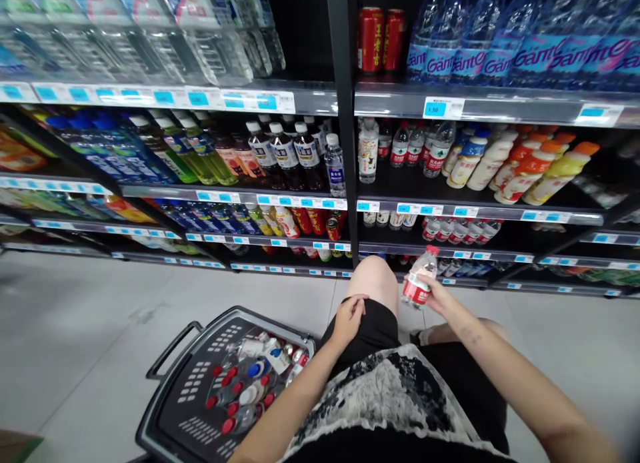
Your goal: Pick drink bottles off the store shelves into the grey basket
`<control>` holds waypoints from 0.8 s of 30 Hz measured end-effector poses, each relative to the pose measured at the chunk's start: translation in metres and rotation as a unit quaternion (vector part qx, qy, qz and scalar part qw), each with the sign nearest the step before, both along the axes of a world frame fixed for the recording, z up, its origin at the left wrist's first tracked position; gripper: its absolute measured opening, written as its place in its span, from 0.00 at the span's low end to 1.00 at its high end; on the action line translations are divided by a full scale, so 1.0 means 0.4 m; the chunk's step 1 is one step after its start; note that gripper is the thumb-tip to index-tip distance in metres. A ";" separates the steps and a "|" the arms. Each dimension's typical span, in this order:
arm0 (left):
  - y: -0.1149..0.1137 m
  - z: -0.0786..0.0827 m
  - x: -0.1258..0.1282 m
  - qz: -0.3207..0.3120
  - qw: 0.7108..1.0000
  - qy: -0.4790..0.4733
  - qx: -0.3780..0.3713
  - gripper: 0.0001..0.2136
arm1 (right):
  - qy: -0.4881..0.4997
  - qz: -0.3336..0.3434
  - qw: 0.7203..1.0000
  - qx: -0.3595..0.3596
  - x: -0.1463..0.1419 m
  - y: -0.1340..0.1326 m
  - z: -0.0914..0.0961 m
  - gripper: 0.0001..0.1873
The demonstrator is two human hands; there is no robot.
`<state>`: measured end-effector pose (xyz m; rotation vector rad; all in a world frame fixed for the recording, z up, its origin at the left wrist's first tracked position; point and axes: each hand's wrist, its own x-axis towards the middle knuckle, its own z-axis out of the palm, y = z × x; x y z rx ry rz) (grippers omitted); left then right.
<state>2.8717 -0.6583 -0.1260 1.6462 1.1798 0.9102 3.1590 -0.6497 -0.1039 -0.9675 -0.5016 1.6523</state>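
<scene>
Patterned garment (pixel 385 396) foremost, the left hand (pixel 349 321) rests half-open, seemingly empty, while the right hand (pixel 437 296) has fingers round a bottle (pixel 417 286) that a slackened grip could drop.

Red cans (pixel 371 41) beside blue bottles (pixel 493 53)

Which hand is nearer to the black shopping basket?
Left. The left hand rests on the thigh, just right of the basket; the right hand is farther right, holding a red-capped bottle.
</scene>
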 end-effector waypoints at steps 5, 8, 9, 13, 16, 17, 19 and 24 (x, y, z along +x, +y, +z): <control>-0.011 0.004 -0.011 -0.003 1.000 -0.006 -0.011 0.20 | -0.132 -0.152 0.976 0.083 0.135 0.159 0.136 0.28; -0.005 0.007 -0.004 -0.003 1.000 -0.003 -0.005 0.19 | -0.198 -0.242 0.935 0.171 0.183 0.272 0.236 0.30; -0.002 0.008 -0.001 -0.004 1.000 0.000 -0.002 0.18 | -0.225 -0.284 0.912 0.192 0.194 0.309 0.267 0.31; 0.002 0.014 0.011 -0.011 1.000 0.013 0.018 0.18 | -0.328 -0.440 0.798 0.248 0.229 0.426 0.355 0.37; -0.002 0.016 0.008 -0.013 0.999 0.018 0.028 0.18 | -0.355 -0.500 0.740 0.276 0.256 0.473 0.374 0.40; -0.003 0.015 0.004 -0.011 0.999 0.018 0.029 0.18 | -0.361 -0.511 0.728 0.279 0.264 0.480 0.374 0.41; -0.004 0.012 -0.004 -0.006 0.999 0.016 0.028 0.18 | -0.379 -0.528 0.711 0.270 0.281 0.485 0.369 0.42; 0.000 0.003 -0.016 0.007 1.000 0.011 0.010 0.18 | -0.361 -0.611 0.674 0.205 0.332 0.428 0.366 0.48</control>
